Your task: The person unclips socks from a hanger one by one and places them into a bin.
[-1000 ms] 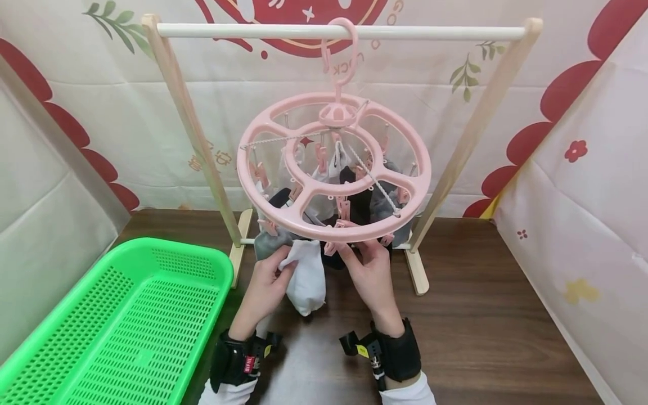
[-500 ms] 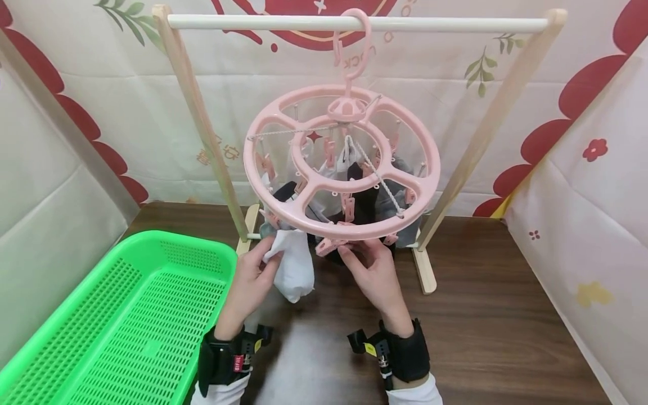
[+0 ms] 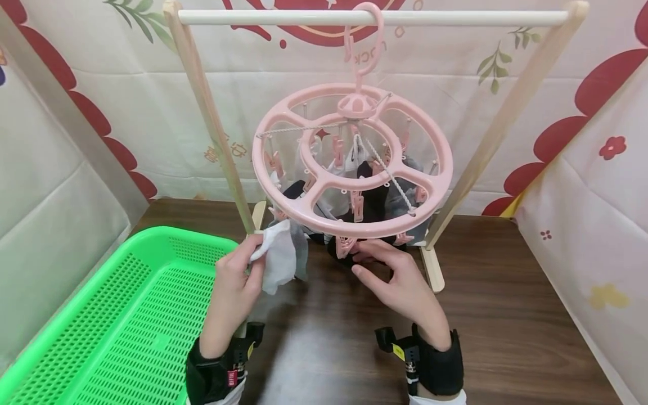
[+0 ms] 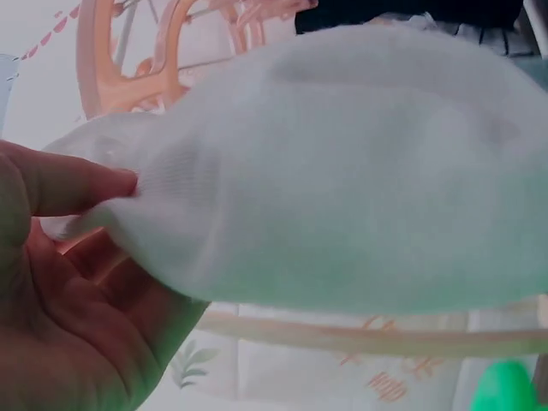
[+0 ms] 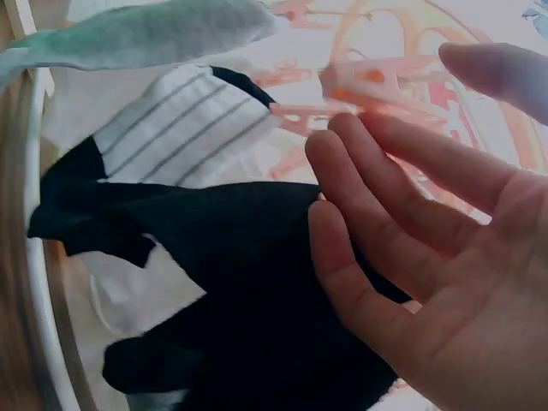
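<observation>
A white sock hangs from my left hand, pinched at one end between thumb and fingers. It fills much of the left wrist view, its wide part stretching away from the fingertips. My right hand is at the front rim of the pink round clip hanger, thumb spread away from the fingers. In the right wrist view its fingertips are right beside a pink clip, which is not gripped. Behind those fingers hang a black sock and a striped white-and-black sock.
The hanger hooks over the white bar of a wooden-legged rack. Several more socks, including a grey sock, hang under the ring. A green basket stands at the left on the brown table. Printed cloth surrounds the table.
My left hand has drawn the white sock to the left, away from the front clip. The right thumb has come away from the clip, and the right hand has spread. The head view has shifted slightly.
</observation>
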Available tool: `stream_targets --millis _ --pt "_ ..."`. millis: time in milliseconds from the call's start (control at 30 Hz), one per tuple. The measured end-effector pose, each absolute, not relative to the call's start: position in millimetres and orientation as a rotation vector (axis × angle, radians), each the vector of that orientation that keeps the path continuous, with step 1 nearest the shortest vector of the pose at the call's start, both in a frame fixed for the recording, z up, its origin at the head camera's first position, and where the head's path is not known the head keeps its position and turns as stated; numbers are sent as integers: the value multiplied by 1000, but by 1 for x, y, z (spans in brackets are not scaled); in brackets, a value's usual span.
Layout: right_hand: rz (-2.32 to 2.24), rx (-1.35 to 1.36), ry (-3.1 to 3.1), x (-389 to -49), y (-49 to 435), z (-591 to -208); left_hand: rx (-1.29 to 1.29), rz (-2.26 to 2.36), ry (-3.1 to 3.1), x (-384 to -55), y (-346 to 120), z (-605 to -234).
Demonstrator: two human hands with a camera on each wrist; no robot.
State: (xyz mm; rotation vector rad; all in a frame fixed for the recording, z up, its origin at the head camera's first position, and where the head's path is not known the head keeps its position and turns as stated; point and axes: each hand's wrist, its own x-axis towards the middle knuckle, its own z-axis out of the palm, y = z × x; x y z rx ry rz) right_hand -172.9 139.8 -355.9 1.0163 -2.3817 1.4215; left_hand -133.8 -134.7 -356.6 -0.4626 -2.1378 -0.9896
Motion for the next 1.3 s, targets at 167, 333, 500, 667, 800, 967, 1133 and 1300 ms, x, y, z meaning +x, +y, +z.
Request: stream_targets --millis 167,333,500,667,800,967,1133,1300 --pt "1442 1047 -2367 -169 146 -351 -373 -916 -2110 -125 -145 -348" --pt "1545 1078 -2293 -169 149 -349 -215 -857 -2040 -115 -159 -339" --pt "1589 1108 -2220 -168 149 -348 -36 -762 -1987 -103 -168 -333" --pt "1623 1103 -2149 -166 149 -345 151 -677 -1960 -93 -177 -330" --pt "1587 1084 -2060 -164 151 -344 252 -645 -1987 -89 -185 -330" --pt "1640 1042 -1919 -163 158 -342 415 -582 -2044 -84 -192 -334" --pt "1704 818 -1775 -165 168 -344 581 -605 -2182 -82 -196 -338" --pt "1581 435 -1778 -170 170 -344 684 -663 -2301 -82 -197 -340"
